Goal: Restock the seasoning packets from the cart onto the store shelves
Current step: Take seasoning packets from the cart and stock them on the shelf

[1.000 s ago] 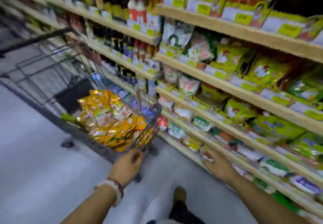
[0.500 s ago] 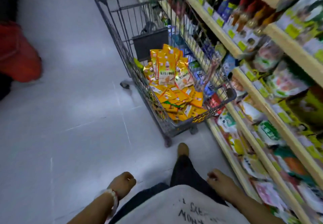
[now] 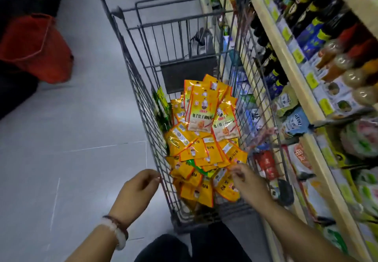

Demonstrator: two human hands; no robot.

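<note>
1. My right hand (image 3: 248,184) reaches into the near end of the cart, its fingers (image 3: 238,172) loosely curled just above the heap of packets; I cannot tell whether they touch or pinch one.
2. My left hand (image 3: 136,189) hangs outside the cart's near left corner, fingers loosely curled and holding nothing. Their tips lie just beside the wire wall.
3. A pale bangle and a dark bead bracelet (image 3: 117,231) sit on the left wrist.
4. The seasoning packets (image 3: 201,139), yellow-orange with printed labels, lie heaped in the near half of the cart (image 3: 143,106). A few stand upright against the rear of the heap. Some green packets (image 3: 161,108) rest along the left wall.
5. The cart is grey wire and stands on a pale tiled floor (image 3: 71,139), close alongside the store shelves (image 3: 286,57) on the right.
6. The shelves carry dark bottles (image 3: 306,12) on the upper tiers and pouches lower down, with yellow price tags on the edges.
7. A red bag (image 3: 34,49) sits at far left, well apart from the cart.
</note>
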